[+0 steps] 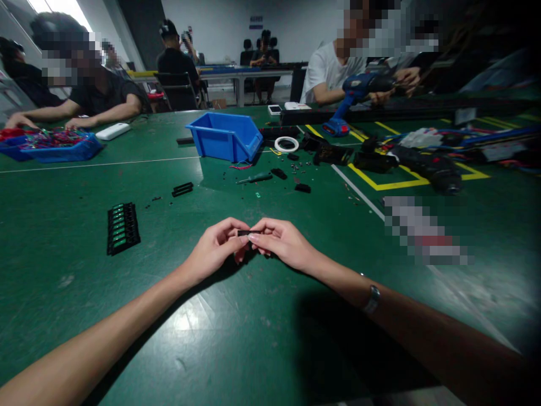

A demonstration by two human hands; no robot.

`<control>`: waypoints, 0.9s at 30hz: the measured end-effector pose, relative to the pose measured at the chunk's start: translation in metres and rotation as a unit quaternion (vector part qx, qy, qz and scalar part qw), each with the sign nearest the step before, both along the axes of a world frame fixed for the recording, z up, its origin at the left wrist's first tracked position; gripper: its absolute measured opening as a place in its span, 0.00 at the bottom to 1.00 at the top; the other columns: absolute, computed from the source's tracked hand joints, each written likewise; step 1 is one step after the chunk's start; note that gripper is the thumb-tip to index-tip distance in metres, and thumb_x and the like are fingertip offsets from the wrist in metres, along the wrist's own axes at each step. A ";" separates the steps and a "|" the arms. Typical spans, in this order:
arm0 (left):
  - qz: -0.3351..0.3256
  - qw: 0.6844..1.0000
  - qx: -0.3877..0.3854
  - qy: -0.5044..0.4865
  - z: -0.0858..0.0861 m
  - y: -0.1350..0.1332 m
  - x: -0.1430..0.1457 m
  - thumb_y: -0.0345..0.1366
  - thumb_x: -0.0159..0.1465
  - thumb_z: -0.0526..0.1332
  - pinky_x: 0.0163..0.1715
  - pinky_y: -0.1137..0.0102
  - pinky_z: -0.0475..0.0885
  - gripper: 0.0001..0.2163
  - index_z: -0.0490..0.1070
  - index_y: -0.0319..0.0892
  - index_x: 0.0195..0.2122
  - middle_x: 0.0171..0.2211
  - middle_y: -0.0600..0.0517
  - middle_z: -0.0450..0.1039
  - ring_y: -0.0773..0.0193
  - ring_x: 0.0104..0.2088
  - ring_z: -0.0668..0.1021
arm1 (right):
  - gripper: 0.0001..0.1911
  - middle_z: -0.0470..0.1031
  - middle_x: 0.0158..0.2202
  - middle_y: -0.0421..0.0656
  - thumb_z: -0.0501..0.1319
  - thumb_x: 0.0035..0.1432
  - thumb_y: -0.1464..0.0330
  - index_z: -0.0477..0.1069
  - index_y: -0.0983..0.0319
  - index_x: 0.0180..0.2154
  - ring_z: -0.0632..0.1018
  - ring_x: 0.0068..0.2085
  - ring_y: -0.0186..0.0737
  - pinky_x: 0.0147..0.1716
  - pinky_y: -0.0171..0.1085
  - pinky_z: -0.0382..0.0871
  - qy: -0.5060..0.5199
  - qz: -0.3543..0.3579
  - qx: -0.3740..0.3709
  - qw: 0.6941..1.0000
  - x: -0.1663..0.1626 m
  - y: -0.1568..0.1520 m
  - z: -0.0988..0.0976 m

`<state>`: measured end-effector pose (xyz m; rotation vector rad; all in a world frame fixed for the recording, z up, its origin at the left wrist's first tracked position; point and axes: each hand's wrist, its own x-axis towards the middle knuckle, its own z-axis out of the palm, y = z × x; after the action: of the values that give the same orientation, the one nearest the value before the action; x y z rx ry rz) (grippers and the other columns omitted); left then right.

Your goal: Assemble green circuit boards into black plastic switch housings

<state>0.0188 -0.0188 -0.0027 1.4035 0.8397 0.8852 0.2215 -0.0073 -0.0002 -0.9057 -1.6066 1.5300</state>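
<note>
My left hand (215, 248) and my right hand (281, 243) meet just above the green table (253, 338), near its middle. Both pinch a small black plastic part (245, 232) between thumbs and fingertips, one hand at each end. A row of similar black parts with green inserts (122, 228) lies to the left of my left hand. A pair of loose black parts (182, 189) rests farther back.
A blue bin (226, 136) stands beyond my hands, with a screwdriver (255, 179), a tape roll (286, 144) and small black pieces (302, 188) beside it. A black drill (426, 163) lies at right. Other people sit around the table; one holds a blue drill (355, 93).
</note>
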 end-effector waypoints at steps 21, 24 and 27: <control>-0.026 0.999 -0.022 -0.006 -0.004 0.004 -0.007 0.40 0.65 0.67 0.30 0.72 0.71 0.12 0.70 0.36 0.43 0.28 0.51 0.76 0.68 0.26 0.76 | 0.12 0.79 0.30 0.41 0.69 0.58 0.62 0.74 0.63 0.38 0.75 0.28 0.32 0.28 0.32 0.65 0.012 0.020 -0.005 1.000 0.001 -0.001 -0.001; -0.030 0.999 -0.024 -0.005 -0.003 0.003 -0.008 0.40 0.66 0.66 0.31 0.72 0.72 0.12 0.71 0.36 0.43 0.29 0.51 0.76 0.68 0.27 0.77 | 0.13 0.79 0.30 0.42 0.69 0.59 0.61 0.74 0.64 0.38 0.75 0.29 0.33 0.28 0.33 0.65 0.006 0.020 -0.002 1.000 0.001 0.000 -0.004; -0.033 0.999 -0.025 -0.007 -0.002 0.003 -0.008 0.39 0.66 0.66 0.32 0.72 0.72 0.11 0.71 0.36 0.42 0.29 0.50 0.77 0.68 0.28 0.77 | 0.13 0.79 0.30 0.43 0.68 0.59 0.60 0.74 0.64 0.38 0.75 0.29 0.33 0.29 0.33 0.66 0.003 0.019 -0.002 1.000 0.001 0.000 -0.007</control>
<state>0.0106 -0.0162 -0.0051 1.3716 0.7957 0.8184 0.2224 -0.0074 -0.0069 -0.8762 -1.6247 1.5615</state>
